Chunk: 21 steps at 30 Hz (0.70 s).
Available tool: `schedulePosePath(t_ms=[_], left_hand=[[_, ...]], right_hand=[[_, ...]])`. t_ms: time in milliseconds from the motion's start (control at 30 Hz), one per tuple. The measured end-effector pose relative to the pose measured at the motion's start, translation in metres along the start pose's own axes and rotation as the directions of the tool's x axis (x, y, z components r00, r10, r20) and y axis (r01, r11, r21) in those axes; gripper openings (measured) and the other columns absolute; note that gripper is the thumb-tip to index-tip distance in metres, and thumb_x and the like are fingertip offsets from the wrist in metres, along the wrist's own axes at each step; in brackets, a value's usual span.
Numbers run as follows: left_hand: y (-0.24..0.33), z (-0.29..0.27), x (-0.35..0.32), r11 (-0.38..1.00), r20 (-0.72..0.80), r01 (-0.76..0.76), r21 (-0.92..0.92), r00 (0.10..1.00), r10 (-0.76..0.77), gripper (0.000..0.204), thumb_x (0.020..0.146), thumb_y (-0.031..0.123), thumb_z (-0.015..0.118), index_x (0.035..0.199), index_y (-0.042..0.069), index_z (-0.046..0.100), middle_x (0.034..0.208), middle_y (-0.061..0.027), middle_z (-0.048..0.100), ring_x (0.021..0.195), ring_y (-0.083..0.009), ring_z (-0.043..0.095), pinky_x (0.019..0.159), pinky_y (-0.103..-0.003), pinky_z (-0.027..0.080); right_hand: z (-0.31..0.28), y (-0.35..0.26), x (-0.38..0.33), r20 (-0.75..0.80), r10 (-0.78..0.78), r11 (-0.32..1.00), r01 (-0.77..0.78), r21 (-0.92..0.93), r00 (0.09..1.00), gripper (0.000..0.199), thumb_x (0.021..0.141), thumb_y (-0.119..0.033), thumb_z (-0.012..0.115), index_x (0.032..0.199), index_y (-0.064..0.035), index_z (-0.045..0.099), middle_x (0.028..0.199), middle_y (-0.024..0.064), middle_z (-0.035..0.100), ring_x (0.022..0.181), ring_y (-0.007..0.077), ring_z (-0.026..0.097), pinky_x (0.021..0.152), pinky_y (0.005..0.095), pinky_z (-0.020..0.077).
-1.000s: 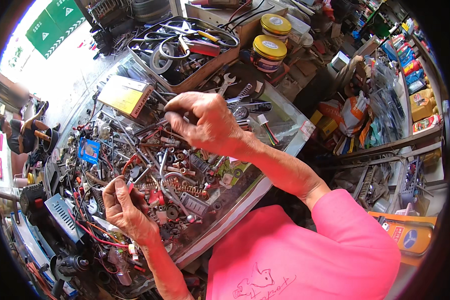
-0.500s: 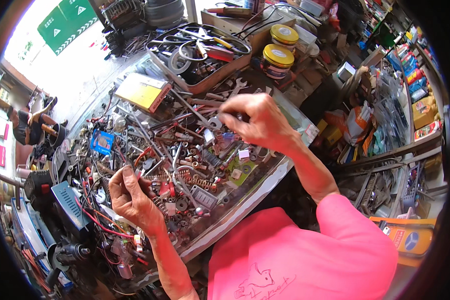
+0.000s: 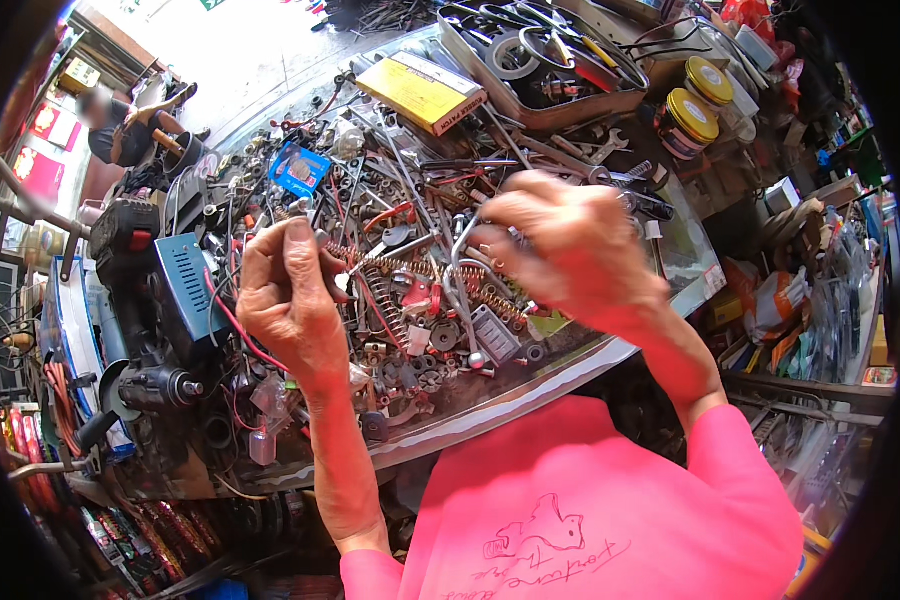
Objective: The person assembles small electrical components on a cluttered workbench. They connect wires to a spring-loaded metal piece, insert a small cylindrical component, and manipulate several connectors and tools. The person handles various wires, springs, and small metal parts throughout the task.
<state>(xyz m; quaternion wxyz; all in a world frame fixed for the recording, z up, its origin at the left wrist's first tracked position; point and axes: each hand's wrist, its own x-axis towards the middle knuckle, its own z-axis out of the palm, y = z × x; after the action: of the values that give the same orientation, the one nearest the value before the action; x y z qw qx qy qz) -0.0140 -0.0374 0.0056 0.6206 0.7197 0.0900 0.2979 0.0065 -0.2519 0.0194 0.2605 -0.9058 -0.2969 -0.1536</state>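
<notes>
I am holding both hands over the heap of springs, screws and small metal parts covering the tabletop; my left hand is pinching a small metal piece between thumb and forefinger. My right hand is curling its fingers around something thin near a bent wire, though blur is hiding the grip. I am judging the sorting barely begun, since the heap is lying unsorted, with the yellow box and tray far off.

Right hand is blurred, fingertips smeared, so whatever it pinches can't be told. Left hand covers the parts beneath it; its grip is unclear too. Tray runs off the top edge. Small parts in the pile are too tiny to name.
</notes>
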Motion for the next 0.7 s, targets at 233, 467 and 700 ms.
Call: schedulePosePath(t_ms=[233, 467, 700], left_hand=[[-0.021, -0.007, 0.001, 0.963, -0.035, -0.123, 0.241, 0.99, 0.135, 0.012, 0.09, 0.012, 0.059, 0.091, 0.0, 0.061, 0.066, -0.0011, 0.058, 0.052, -0.0037, 0.049, 0.047, -0.018, 0.037], [-0.032, -0.004, -0.008, 0.922, 0.064, -0.2, 0.331, 0.98, 0.19, 0.014, 0.09, 0.015, 0.06, 0.091, 0.001, 0.062, 0.066, 0.0013, 0.057, 0.055, -0.0038, 0.05, 0.049, -0.018, 0.039], [-0.033, -0.001, -0.008, 0.926, 0.063, -0.174, 0.335, 0.985, 0.162, 0.013, 0.09, 0.013, 0.06, 0.092, 0.0, 0.063, 0.069, -0.0004, 0.059, 0.059, -0.0056, 0.053, 0.055, -0.021, 0.043]], right_hand=[[0.081, -0.002, 0.019, 0.01, -0.314, 0.948, 0.313, 0.054, 0.949, 0.031, 0.068, -0.022, 0.071, 0.092, -0.0042, 0.062, 0.092, 0.0088, 0.061, 0.087, 0.0256, 0.058, 0.083, 0.0382, 0.0454], [0.073, 0.019, 0.021, -0.099, -0.237, 0.972, 0.237, -0.011, 0.967, 0.019, 0.07, -0.014, 0.07, 0.085, -0.0047, 0.063, 0.084, 0.007, 0.061, 0.082, 0.0245, 0.058, 0.083, 0.0383, 0.043], [0.075, -0.002, 0.014, -0.188, -0.407, 0.896, 0.431, 0.108, 0.894, 0.035, 0.067, -0.019, 0.068, 0.096, -0.0009, 0.059, 0.101, 0.0148, 0.059, 0.097, 0.0285, 0.056, 0.085, 0.045, 0.0435]])
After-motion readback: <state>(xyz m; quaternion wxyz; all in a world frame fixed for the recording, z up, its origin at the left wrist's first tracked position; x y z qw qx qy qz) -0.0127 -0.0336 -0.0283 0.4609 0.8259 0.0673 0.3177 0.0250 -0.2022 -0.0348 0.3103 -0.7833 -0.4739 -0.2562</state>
